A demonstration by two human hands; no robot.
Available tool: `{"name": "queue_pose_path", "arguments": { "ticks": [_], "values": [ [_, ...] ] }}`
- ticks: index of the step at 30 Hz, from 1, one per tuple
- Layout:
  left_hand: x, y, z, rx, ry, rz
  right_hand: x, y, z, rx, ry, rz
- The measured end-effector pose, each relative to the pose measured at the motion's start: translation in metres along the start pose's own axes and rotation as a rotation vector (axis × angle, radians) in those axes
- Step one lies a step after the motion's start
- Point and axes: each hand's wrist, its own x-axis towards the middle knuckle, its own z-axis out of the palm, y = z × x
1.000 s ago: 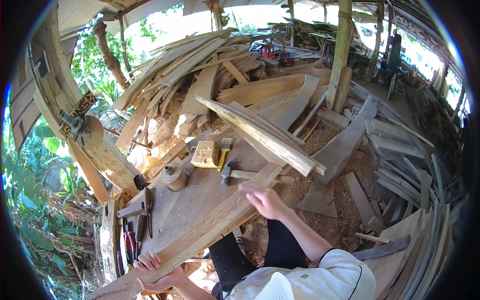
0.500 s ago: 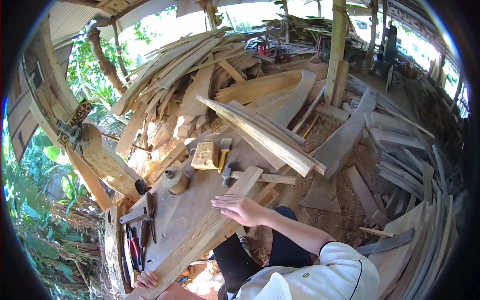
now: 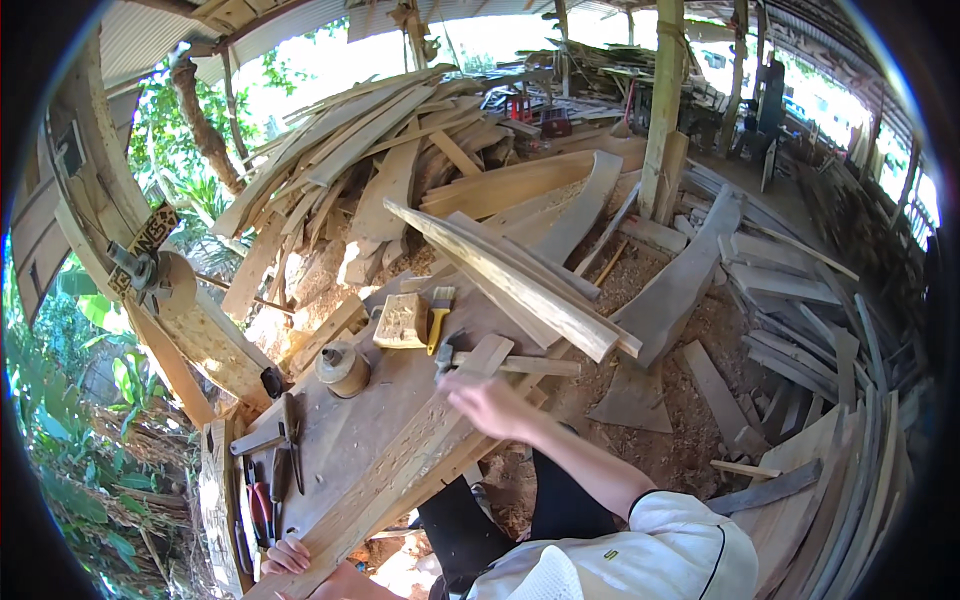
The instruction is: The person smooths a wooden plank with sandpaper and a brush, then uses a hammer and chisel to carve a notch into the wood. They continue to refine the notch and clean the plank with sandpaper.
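Here: one long plank, two bare hands, a little lettering

Lumber pile (image 3: 375, 150), one: loose boards heaped beyond the bench.

Workbench (image 3: 400, 400), one: brown top, spread out before me.

Plank (image 3: 405, 465), one: pale, slanting across the bench from lower left, its far end passing over the handle of a hammer (image 3: 535, 366) as seen from here.

Shirt (image 3: 665, 560), white: bears a small yellow emblem on the cloth.

Right hand (image 3: 490, 407): at the plank's upper part, blurred; whether it grips or only touches I cannot tell.

Left hand (image 3: 288, 556): fingers curled over the plank's edge near its lower end, grasping it.

Plate (image 3: 154, 230): tan with dark capitals, fixed by the machine at the left post; the only bold lettering I see.

Pot (image 3: 343, 371): squat, round, dark-topped, near the bench's left side.

Block (image 3: 402, 321): yellowish wood, with a yellow-handled brush (image 3: 438, 320) just beside it.

Pliers (image 3: 261, 505): red-handled, near the left hand.
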Motion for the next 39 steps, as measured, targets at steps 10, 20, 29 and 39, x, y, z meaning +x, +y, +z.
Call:
{"name": "queue_pose_path", "arguments": {
  "ticks": [10,20,29,39],
  "values": [
    [0.006,0.005,0.016,-0.040,-0.169,0.005,0.017,-0.054,0.011,0.206,0.022,-0.331],
    [0.003,0.024,0.019,0.019,-0.117,-0.001,0.039,-0.028,-0.013,0.174,0.093,-0.138],
    [0.026,0.023,0.023,-0.028,-0.323,0.023,0.040,0.019,-0.011,0.164,0.173,-0.052],
    [0.038,0.019,0.044,0.013,-0.263,0.036,0.036,-0.012,-0.016,0.165,0.181,-0.151]
  ]
}}
